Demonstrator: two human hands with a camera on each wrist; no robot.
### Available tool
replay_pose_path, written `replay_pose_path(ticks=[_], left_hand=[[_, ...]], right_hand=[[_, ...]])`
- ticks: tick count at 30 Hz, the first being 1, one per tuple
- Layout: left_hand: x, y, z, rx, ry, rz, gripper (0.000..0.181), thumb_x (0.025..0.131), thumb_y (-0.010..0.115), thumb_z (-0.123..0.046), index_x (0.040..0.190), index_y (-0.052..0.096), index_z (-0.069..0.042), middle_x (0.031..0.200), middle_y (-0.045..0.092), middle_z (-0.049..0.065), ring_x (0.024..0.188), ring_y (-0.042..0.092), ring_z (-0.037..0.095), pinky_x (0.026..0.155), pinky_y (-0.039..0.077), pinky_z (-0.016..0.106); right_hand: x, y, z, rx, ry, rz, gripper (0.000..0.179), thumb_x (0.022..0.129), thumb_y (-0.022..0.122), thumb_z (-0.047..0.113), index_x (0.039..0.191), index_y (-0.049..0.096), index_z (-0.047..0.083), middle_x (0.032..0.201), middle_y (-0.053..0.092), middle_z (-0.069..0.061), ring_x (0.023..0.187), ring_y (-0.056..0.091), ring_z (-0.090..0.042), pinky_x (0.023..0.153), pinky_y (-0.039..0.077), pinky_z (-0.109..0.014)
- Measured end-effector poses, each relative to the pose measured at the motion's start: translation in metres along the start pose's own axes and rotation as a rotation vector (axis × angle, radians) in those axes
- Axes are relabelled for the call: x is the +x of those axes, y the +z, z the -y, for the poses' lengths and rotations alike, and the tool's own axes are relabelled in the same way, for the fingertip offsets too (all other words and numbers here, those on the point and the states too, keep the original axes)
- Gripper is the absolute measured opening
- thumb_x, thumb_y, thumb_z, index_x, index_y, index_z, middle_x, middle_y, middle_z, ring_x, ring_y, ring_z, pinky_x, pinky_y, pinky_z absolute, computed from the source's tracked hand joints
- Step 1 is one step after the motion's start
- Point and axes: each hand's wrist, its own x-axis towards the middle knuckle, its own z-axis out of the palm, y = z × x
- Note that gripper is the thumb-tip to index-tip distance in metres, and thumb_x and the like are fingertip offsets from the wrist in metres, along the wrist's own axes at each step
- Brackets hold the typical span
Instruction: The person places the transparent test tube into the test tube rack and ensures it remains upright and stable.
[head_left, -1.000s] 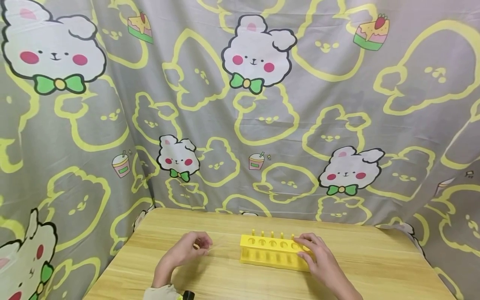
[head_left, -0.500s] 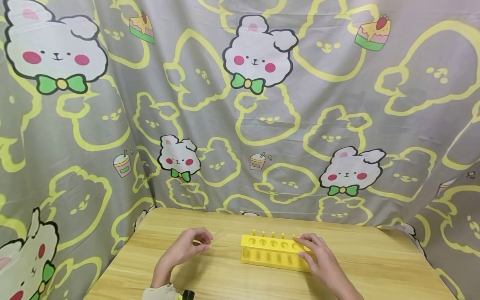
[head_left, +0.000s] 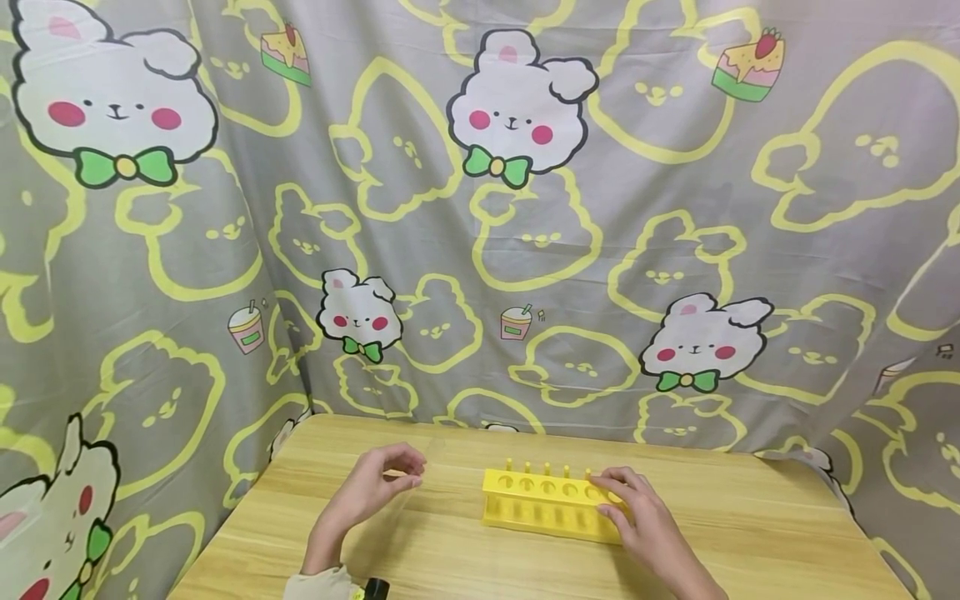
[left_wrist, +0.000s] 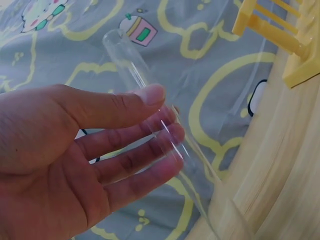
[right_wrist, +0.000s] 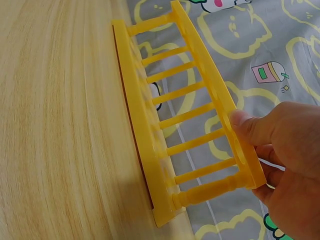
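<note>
A clear, empty-looking test tube [left_wrist: 131,62] slants through my left hand [left_wrist: 95,135], pinched between the thumb and the fingertips. Its rounded end sticks out above the thumb in the left wrist view, and the other part runs down past the fingers. From the head view the tube is barely visible beside my left hand [head_left: 378,483], which is raised over the table. A yellow test tube rack [head_left: 551,490] stands upright on the table to the right. Holding its right end is my right hand [head_left: 637,512], with the thumb on the top plate [right_wrist: 215,82] near the round holes.
The rack's row of short pegs [head_left: 547,469] rises along its back edge. Under everything lies a wood-grain table [head_left: 450,550]. A grey curtain [head_left: 420,250] with rabbit prints hangs behind and at the sides. A black item [head_left: 377,589] sits by the left sleeve.
My left hand has risen slightly, and the test tube has turned from pointing right toward the rack to a steeper slant. The right hand and the rack stay where they were.
</note>
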Motion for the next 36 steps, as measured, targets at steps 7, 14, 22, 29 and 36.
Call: replay_pose_path(ticks=[7, 14, 22, 29, 36], left_hand=[[0.0, 0.002, -0.002, 0.02, -0.009, -0.078, 0.016, 0.092, 0.074, -0.001, 0.104, 0.071, -0.011, 0.098, 0.072, 0.005, 0.097, 0.069, 0.022, 0.077, 0.06, 0.027], [0.0, 0.003, -0.005, 0.001, 0.011, -0.143, 0.017, 0.09, 0.077, -0.003, 0.106, 0.071, -0.006, 0.1, 0.073, 0.011, 0.095, 0.07, 0.026, 0.078, 0.06, 0.027], [0.001, 0.004, -0.008, -0.034, 0.041, -0.183, 0.018, 0.089, 0.078, -0.002, 0.106, 0.071, -0.005, 0.101, 0.073, 0.006, 0.096, 0.071, 0.023, 0.081, 0.06, 0.026], [0.005, 0.009, -0.014, -0.087, 0.066, -0.243, 0.02, 0.088, 0.08, -0.002, 0.106, 0.072, -0.007, 0.101, 0.074, 0.008, 0.098, 0.071, 0.025, 0.082, 0.06, 0.027], [0.009, 0.015, -0.018, -0.113, 0.109, -0.314, 0.021, 0.088, 0.08, -0.003, 0.108, 0.073, -0.006, 0.102, 0.074, 0.005, 0.1, 0.071, 0.023, 0.083, 0.061, 0.028]], right_hand=[[0.0, 0.0, 0.0, -0.003, -0.006, -0.004, 0.045, 0.077, 0.085, -0.004, 0.119, 0.075, 0.009, 0.114, 0.064, 0.005, 0.105, 0.06, -0.018, 0.081, 0.059, -0.037], [-0.001, 0.001, 0.0, -0.008, -0.012, -0.007, 0.045, 0.076, 0.085, -0.004, 0.118, 0.075, 0.008, 0.113, 0.064, 0.004, 0.104, 0.061, -0.018, 0.081, 0.059, -0.037], [-0.001, 0.0, 0.001, -0.002, -0.007, 0.001, 0.044, 0.077, 0.085, -0.003, 0.119, 0.075, 0.009, 0.114, 0.064, 0.005, 0.105, 0.06, -0.018, 0.081, 0.059, -0.037], [0.0, -0.001, 0.0, 0.008, 0.001, 0.006, 0.044, 0.078, 0.085, -0.004, 0.119, 0.075, 0.008, 0.114, 0.064, 0.005, 0.105, 0.06, -0.016, 0.081, 0.059, -0.036], [0.001, 0.0, -0.001, 0.004, 0.013, 0.01, 0.044, 0.078, 0.084, -0.004, 0.12, 0.075, 0.009, 0.115, 0.064, 0.006, 0.105, 0.06, -0.016, 0.083, 0.059, -0.036]])
